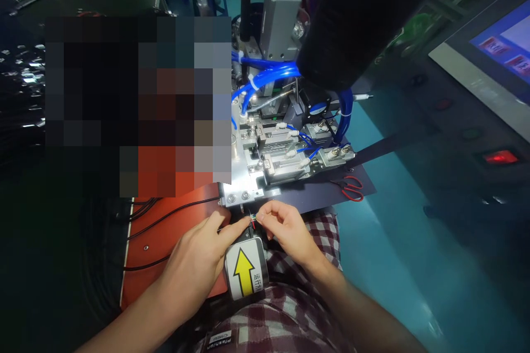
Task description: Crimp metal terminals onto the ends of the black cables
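Note:
In the head view, a tiny part with green, white and red bits (253, 219) sits between my fingertips at the front edge of a machine. It may be a small board with wires, but it is too small to name surely. My left hand (202, 242) reaches in from the left, its fingertips pressed at the part. From the right, my right hand (290, 230) pinches the same part between thumb and index finger. Just below it is a black block bearing a white label with a yellow arrow (243, 273). A bright metal plate (238, 190) lies directly beyond the fingers.
Metal clamps and cylinders (285, 162) with blue air hoses (275, 73) stand ahead. Red-handled scissors (351, 188) lie to their right. An orange-red panel (153, 248) with black cables is at left. A control panel with a lit red switch (501, 157) stands right. A blurred block covers the upper left.

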`<state>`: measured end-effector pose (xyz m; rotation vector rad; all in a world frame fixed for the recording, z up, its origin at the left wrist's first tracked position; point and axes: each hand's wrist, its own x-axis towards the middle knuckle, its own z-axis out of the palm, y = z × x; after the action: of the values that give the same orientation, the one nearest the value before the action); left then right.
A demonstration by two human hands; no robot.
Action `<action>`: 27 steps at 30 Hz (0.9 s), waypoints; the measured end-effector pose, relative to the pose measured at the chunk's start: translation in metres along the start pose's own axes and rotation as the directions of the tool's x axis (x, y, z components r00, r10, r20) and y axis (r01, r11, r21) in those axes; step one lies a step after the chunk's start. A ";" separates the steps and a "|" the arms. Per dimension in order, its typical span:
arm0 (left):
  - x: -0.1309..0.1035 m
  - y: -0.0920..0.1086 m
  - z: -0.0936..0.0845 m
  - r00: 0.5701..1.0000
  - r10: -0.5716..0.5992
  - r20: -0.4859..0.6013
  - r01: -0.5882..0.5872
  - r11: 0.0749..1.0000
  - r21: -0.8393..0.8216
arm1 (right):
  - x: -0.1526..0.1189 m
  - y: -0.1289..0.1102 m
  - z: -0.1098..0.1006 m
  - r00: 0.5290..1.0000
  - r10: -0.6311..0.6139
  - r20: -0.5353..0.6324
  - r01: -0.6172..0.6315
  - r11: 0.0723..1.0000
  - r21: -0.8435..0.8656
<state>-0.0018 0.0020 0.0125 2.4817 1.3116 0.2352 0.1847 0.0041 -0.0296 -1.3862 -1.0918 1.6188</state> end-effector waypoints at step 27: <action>0.001 0.000 0.000 0.993 0.091 -0.077 -0.082 0.990 0.114 | -0.004 0.002 0.006 0.993 -0.102 -0.053 0.093 0.984 -0.150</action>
<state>-0.0008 0.0025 0.0122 2.6514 1.2819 0.2950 0.1796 -0.0012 -0.0298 -1.4436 -1.2442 1.4415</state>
